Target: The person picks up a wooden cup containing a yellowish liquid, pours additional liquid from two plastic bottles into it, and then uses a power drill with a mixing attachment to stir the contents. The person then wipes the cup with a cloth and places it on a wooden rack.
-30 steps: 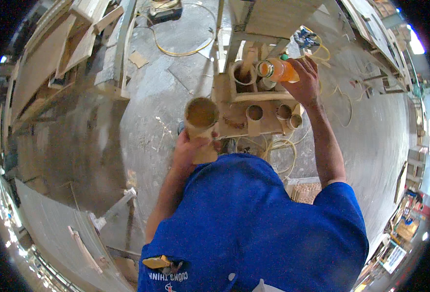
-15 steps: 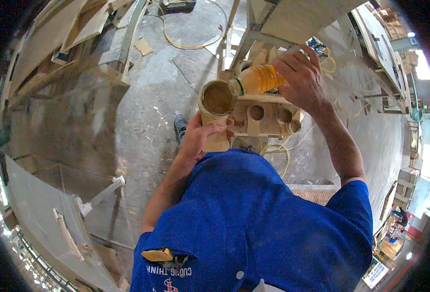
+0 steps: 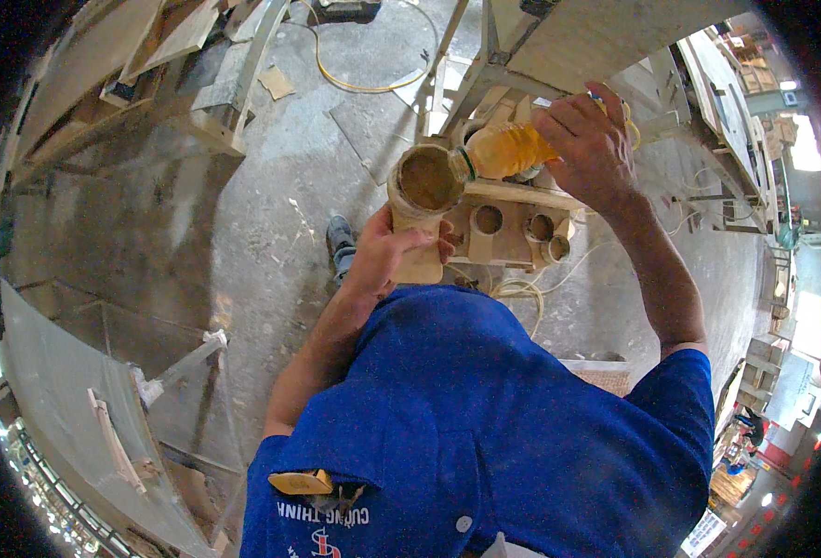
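Note:
My left hand [image 3: 380, 253] is closed around a round, pale-crusted cup [image 3: 430, 179] with brownish stuff inside. A flat light-coloured piece like a handle [image 3: 417, 267] extends below the cup, under my fingers. My right hand [image 3: 589, 149] grips the base end of a clear plastic bottle [image 3: 506, 151] holding yellow-orange liquid. The bottle lies tilted nearly level, its mouth right beside the cup's right rim. Whether liquid is flowing out cannot be made out.
A wooden stand [image 3: 508, 232] with several round pots is just beyond my body. A yellow hose [image 3: 355, 88] and a coiled pale hose [image 3: 522, 296] lie on the floor. Wooden frames [image 3: 220, 107] stand at left, a bench [image 3: 722, 116] at right, and a pale panel [image 3: 76, 400] at lower left.
Both the cup and the bottle sit slightly farther right in the picture. The bottle's mouth stays by the cup's rim, and both hands keep their grips.

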Demonstrator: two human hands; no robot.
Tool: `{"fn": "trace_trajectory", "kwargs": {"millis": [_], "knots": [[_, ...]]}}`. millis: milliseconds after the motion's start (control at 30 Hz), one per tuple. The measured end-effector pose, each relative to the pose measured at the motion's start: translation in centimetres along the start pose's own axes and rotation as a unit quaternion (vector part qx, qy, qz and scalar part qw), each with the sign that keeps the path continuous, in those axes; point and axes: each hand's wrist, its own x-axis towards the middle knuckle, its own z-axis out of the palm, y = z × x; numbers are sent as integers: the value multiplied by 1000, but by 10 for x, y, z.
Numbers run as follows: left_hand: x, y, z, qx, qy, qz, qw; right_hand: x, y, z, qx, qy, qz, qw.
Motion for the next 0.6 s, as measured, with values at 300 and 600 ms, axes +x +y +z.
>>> {"fn": "trace_trajectory", "kwargs": {"millis": [300, 600], "knots": [[-2, -6, -1, -27, -22, 3, 999, 3, -1, -7, -19, -20, -18, 999], [-8, -4, 1, -18, -10, -5, 1000, 5, -4, -9, 0, -7, -5, 1000]]}}
